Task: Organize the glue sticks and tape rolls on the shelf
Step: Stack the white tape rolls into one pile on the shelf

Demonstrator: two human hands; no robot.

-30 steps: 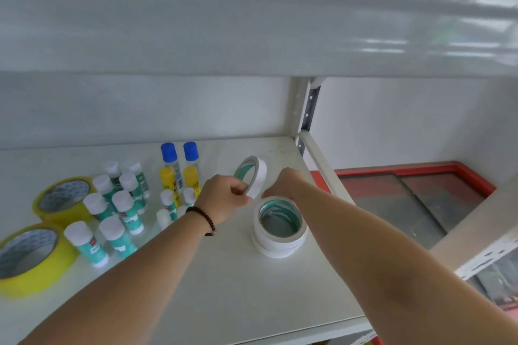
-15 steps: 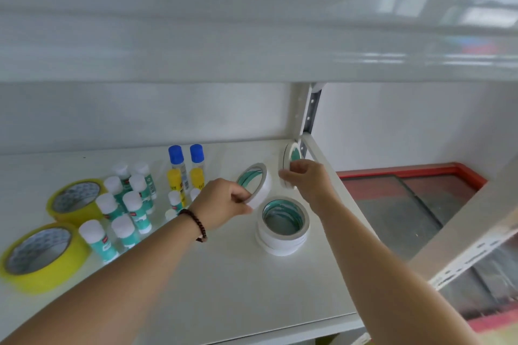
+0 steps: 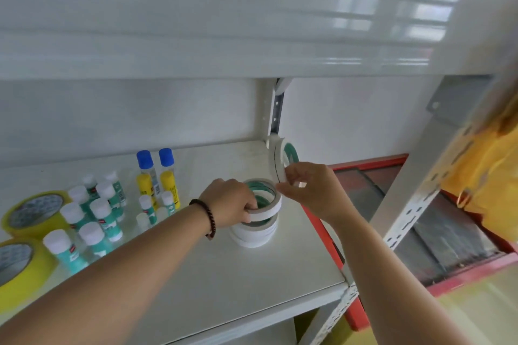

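Note:
On the white shelf (image 3: 196,283) a stack of white tape rolls (image 3: 256,232) with green cores stands right of centre. My left hand (image 3: 228,203) grips the top white roll (image 3: 266,204) and holds it tilted on that stack. My right hand (image 3: 311,187) pinches two thin white tape rolls (image 3: 279,162) held upright on edge at the shelf's right end. Left of the stack stand several white-capped teal glue sticks (image 3: 95,216) and two blue-capped yellow glue bottles (image 3: 158,176). Two yellow tape rolls (image 3: 30,213) lie at the far left.
The upper shelf's front edge (image 3: 252,45) hangs close above. A slotted metal upright (image 3: 276,117) stands at the back right corner, another (image 3: 414,196) slants at the front right. A red-framed glass case (image 3: 414,221) lies beyond the shelf's right edge.
My left hand has lowered its white roll onto the stack. My right hand has stayed near the right post with the upright rolls. The camera has shifted left and closer.

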